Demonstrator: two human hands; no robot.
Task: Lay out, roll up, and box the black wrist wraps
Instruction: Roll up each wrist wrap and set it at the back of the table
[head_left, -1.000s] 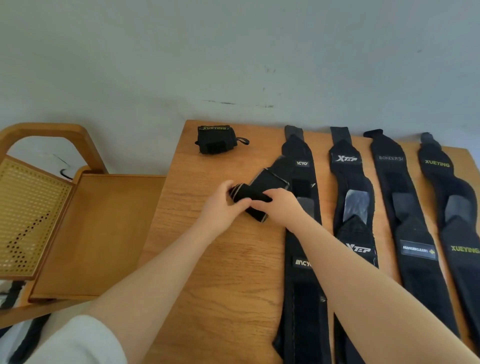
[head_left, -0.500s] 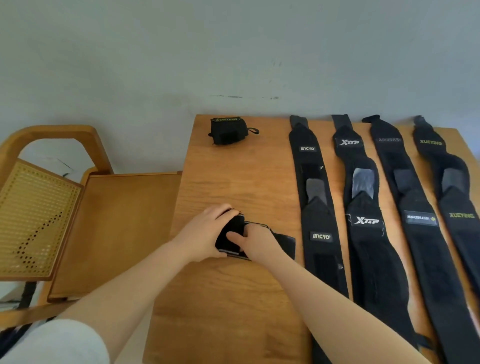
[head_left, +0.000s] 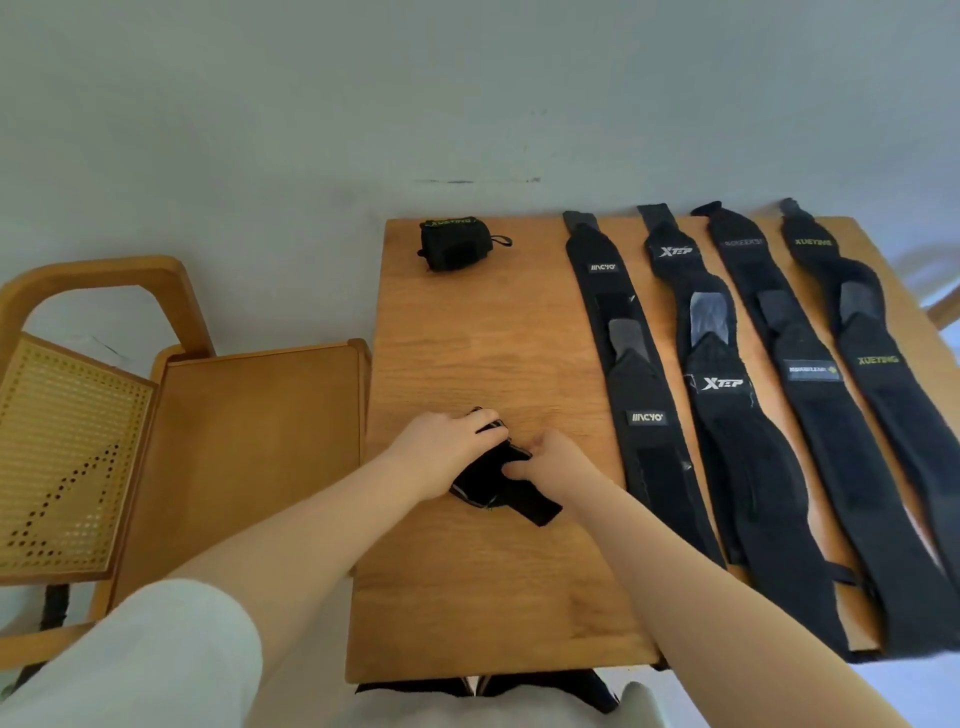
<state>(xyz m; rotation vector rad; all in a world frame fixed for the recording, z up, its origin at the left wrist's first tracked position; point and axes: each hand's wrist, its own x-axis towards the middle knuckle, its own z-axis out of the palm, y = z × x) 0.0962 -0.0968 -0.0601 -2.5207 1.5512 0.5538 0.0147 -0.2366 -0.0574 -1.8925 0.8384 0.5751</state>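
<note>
Currently the person has a half-rolled wrist wrap (head_left: 488, 480) between both hands at the near-left part of the worktop (head_left: 467, 332). Left hand (head_left: 441, 447) lies curled over the roll's far side; right hand (head_left: 558, 462) pinches it from the right, fingers (head_left: 514, 470) bent in against the fabric. A short loose tail (head_left: 537, 512) sticks out toward the near edge, not yet wound in.

Handling, judged: soft elasticated webbing, light, no fragility. It will spring open if let go, so the roll needs steady squeeze across its width, thumb on the tail end until the hook-and-loop patch bites. Best hold looks like the roll's two flat ends, not the middle.

Around it: one finished XUEYING roll (head_left: 454, 244) sits at the far-left corner, its thumb loop (head_left: 500, 240) poking right. Four pairs lie flat in strips on the right half: IIIICYO wraps (head_left: 631, 374) nearest the hands, then XTEP wraps (head_left: 722, 384), a pair with a blurred label (head_left: 810, 371), and XUEYING wraps (head_left: 878, 361) at the far right. Their near ends hang over the worktop edge.

Obstructions: the IIIICYO strip is just beside the right forearm, so a sloppy elbow could drag it. A wooden chair (head_left: 234, 441) with a cane back (head_left: 62, 457) stands against the worktop's left side. No box is visible; boxing looks well off.
</note>
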